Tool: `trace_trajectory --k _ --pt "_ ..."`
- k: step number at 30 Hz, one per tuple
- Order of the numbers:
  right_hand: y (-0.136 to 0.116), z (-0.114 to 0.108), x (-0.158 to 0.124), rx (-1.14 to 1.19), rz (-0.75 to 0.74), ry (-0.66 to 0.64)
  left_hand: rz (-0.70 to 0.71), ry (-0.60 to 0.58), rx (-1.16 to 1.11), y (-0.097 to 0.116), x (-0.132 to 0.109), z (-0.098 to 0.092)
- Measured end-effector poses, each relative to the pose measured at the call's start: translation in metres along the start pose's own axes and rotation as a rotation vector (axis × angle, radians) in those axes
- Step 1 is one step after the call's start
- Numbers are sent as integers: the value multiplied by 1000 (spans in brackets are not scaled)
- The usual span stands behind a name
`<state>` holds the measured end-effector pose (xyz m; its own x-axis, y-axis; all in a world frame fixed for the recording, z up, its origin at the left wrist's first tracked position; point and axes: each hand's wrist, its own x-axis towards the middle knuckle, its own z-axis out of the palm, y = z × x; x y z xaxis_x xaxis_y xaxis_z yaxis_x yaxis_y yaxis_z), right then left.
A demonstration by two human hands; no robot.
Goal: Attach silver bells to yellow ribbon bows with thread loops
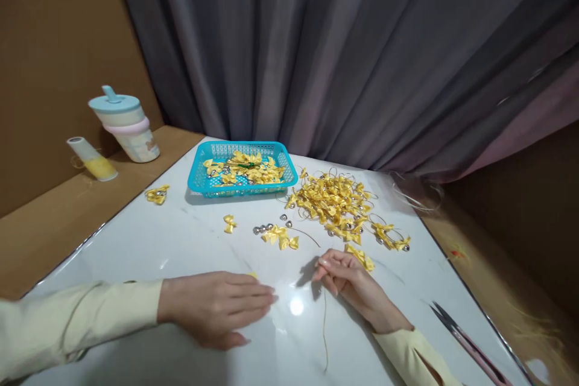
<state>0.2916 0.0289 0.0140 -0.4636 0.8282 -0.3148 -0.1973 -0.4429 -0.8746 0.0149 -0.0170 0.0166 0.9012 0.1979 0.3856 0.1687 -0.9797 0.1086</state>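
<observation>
Yellow satin bows [332,198], many on thin loops, lie heaped at one o'clock, counting from the bare glare spot between the hands with twelve at the grey curtain [312,54]. At half past two the right hand [350,283] pinches a fine gold cord [325,332] between its fingertips, a grip that probably suits something so thin and leaves its length trailing free towards four. The left hand [226,307] rests palm down at nine, fingers straight and together; a yellow scrap [252,275] peeks past them, perhaps being steadied, but what lies beneath I cannot tell. At eleven, silvery beads [263,229] sit within easy reach, and behind them a turquoise basket [244,190] keeps more bows from spreading. Pink-handled scissors [465,341] lie past three, presumably parked clear of the working space.
</observation>
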Motion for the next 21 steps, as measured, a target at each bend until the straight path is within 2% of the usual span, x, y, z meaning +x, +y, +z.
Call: trace_trajectory --k 5,8,11,15,21 --pt "2 -1 -6 -135 135 -245 -202 -110 -29 -17 -19 -3" --pt "0 -3 -8 -173 170 -340 -211 -162 48 -31 -23 -9" --pt "-1 -6 -8 -147 173 -380 -153 -147 183 -47 -20 -17" --pt "-3 -7 -7 -120 142 -383 -86 -58 284 -58 -1 -20" --pt "-6 -9 -10 -176 102 -439 36 44 321 -64 51 4"
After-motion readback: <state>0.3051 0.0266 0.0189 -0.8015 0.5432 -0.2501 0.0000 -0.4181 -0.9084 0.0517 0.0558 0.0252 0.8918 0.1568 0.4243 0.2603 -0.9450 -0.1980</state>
